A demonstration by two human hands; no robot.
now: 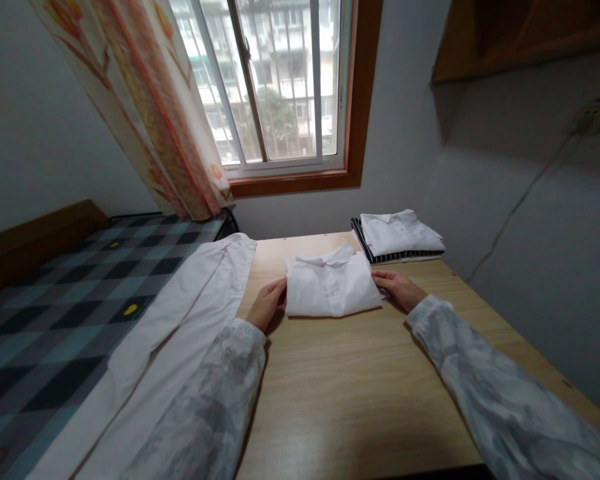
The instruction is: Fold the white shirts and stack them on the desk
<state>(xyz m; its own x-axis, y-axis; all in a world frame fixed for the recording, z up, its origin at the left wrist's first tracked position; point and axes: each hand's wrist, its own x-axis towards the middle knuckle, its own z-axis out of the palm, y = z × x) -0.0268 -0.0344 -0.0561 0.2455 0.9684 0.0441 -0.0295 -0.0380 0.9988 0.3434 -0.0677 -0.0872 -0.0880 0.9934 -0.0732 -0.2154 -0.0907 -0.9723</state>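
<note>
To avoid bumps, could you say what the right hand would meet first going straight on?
Likely the nearer folded white shirt; the right hand is at its side edge, though exact depth is unclear.

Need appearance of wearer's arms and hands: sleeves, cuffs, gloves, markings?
Left hand and right hand: bare, no gloves. Both sleeves: long, loose, mottled grey and whitish, cloudy pattern, gathered cuffs. No cables visible on either arm.

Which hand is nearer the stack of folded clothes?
Right: the right hand is just in front of the stack; the left hand is farther off, across the folded shirt.
</note>
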